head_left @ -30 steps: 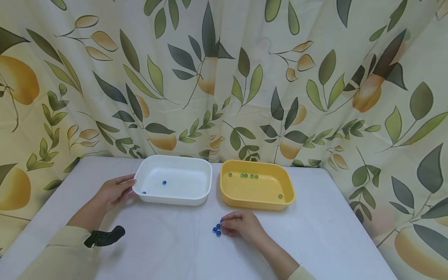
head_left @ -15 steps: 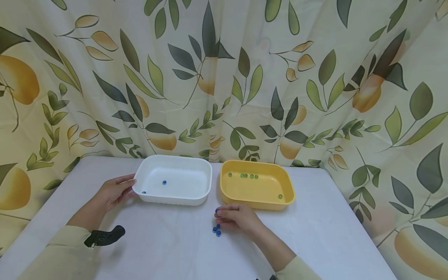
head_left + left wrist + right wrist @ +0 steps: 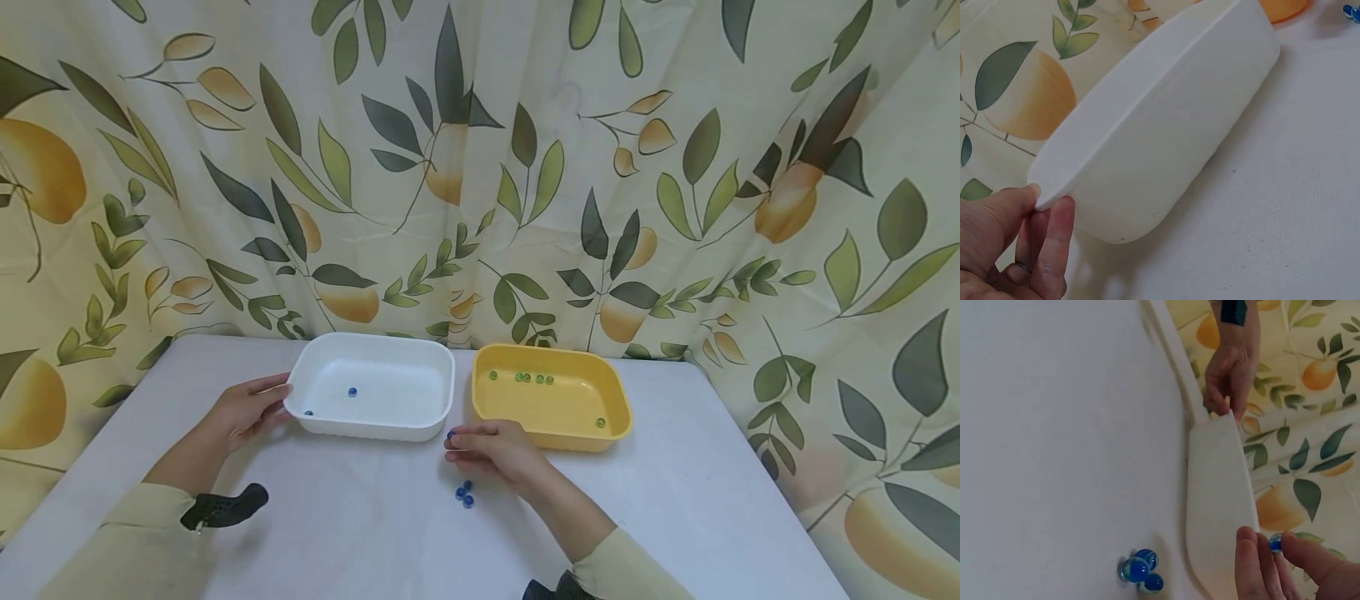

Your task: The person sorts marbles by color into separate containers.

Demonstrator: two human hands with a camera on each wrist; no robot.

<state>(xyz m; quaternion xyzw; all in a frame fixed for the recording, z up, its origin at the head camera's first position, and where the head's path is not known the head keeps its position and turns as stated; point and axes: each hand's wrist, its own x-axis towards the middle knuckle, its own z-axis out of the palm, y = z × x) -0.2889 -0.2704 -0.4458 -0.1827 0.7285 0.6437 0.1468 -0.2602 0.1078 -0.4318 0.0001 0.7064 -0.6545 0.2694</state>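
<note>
My left hand [image 3: 246, 410] pinches the left rim of a white plastic tub [image 3: 375, 427], thumb above and fingers beneath, as the left wrist view shows. Two blue marbles [image 3: 352, 391] lie inside that tub. Between thumb and fingertips my right hand [image 3: 498, 454] holds a blue marble [image 3: 1276, 542], raised off the table near the tub's front right corner. Three more blue marbles [image 3: 464, 493] sit clustered on the cloth below that hand. A yellow tub [image 3: 551, 437] stands to the right with several green marbles [image 3: 539, 378] in it, partly behind my right hand.
Both tubs stand side by side on a table covered with a white cloth [image 3: 337, 525]. Behind the table hangs a curtain [image 3: 465, 167] printed with fruit and leaves. A dark strap [image 3: 225, 507] is round my left sleeve.
My right hand has lifted a blue marble from the cluster and carried it up and left towards the white tub. The left hand keeps its place on the rim.
</note>
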